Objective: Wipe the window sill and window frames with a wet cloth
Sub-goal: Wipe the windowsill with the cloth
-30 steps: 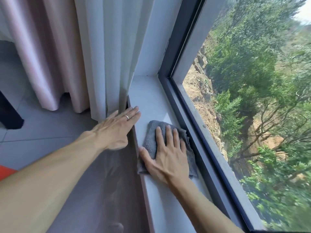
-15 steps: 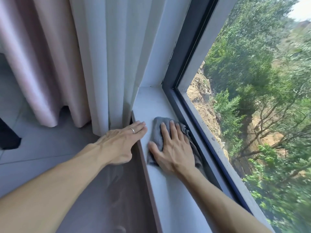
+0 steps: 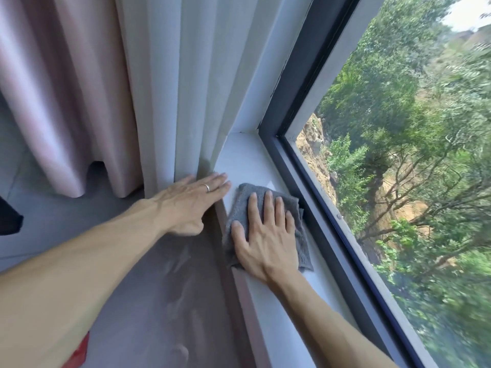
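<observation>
Right hand [image 3: 265,235] flat on cloth [image 3: 301,232], lengthwise along sill [image 3: 247,158].

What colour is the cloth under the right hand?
Grey; the cloth shows plainly in the head view, flat on the sill under the right hand.

cloth [image 3: 268,221] on sill [image 3: 247,163]; curtain [image 3: 186,88] left | frame [image 3: 318,208] right

White window sill [image 3: 249,160] runs along the dark window frame [image 3: 316,208]. Grey cloth [image 3: 239,208] lies flat on sill, its right edge against the frame. Right hand [image 3: 265,240] pressed flat on cloth; left hand [image 3: 191,200] fingertips rest on sill's inner edge, beside cloth
</observation>
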`<state>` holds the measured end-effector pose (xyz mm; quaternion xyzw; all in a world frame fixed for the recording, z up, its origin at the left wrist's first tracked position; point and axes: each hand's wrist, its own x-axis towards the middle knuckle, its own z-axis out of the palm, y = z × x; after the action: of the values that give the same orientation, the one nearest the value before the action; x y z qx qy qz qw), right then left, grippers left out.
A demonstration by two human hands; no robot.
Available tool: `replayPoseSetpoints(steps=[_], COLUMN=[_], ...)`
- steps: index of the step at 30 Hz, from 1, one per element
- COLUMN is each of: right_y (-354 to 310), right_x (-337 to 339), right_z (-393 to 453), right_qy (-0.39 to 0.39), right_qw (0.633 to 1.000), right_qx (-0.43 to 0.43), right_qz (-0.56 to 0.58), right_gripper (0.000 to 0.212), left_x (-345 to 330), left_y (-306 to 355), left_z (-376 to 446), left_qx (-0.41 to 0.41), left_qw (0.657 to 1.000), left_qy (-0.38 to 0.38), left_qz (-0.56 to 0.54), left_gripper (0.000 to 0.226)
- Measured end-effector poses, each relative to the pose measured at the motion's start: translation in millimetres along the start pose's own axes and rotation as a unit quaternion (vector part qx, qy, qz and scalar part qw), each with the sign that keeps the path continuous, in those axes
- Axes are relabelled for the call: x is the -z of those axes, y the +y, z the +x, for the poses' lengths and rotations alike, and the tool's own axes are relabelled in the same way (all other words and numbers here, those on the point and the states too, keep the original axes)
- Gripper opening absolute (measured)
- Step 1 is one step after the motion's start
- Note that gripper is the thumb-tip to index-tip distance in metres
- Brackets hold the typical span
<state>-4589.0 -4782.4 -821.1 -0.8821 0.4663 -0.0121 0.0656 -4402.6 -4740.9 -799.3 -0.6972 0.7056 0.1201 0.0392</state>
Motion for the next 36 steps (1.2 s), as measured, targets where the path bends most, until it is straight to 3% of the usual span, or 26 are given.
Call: replayPoseSetpoints(steps=[4, 7, 12, 18, 25, 31, 36], right_y=[-6, -14, -41, -28, -51, -44, -60], right_x=[-5, -3, -3, -3, -7, -15, -8], right_z=[-49, -24, 45, 6, 101, 75, 133], right_qy=[0.023, -0.018, 0.004, -0.007, 0.010, 0.037, 0.007], right_qw=[0.999, 0.999, 0.999, 1.000, 1.000, 0.999, 0.999], right_qx=[0.015, -0.018, -0.049, -0.004, -0.027, -0.017, -0.039], right_qz=[-0.034, -0.033, 0.017, -0.017, 0.013, -0.022, 0.021], right_gripper=[0.093, 0.095, 0.093, 0.089, 0.085, 0.085, 0.087], left_x=[2, 1, -1, 3, 1, -2, -3], left_y=[-5, -4, -20, -27, -51, -68, -76], left_z=[3, 4, 15, 24, 46, 50, 56], left_qx=[-0.002, -0.010, -0.009, -0.017, 0.031, 0.008, 0.025], left_qw=[0.999, 1.000, 1.000, 1.000, 0.998, 0.998, 0.997], left_qy=[-0.005, -0.001, 0.009, 0.003, 0.042, 0.051, 0.071], left_qz=[-0.034, -0.028, 0.015, 0.020, 0.024, 0.034, 0.014], left_gripper=[0.097, 0.096, 0.093, 0.094, 0.092, 0.089, 0.087])
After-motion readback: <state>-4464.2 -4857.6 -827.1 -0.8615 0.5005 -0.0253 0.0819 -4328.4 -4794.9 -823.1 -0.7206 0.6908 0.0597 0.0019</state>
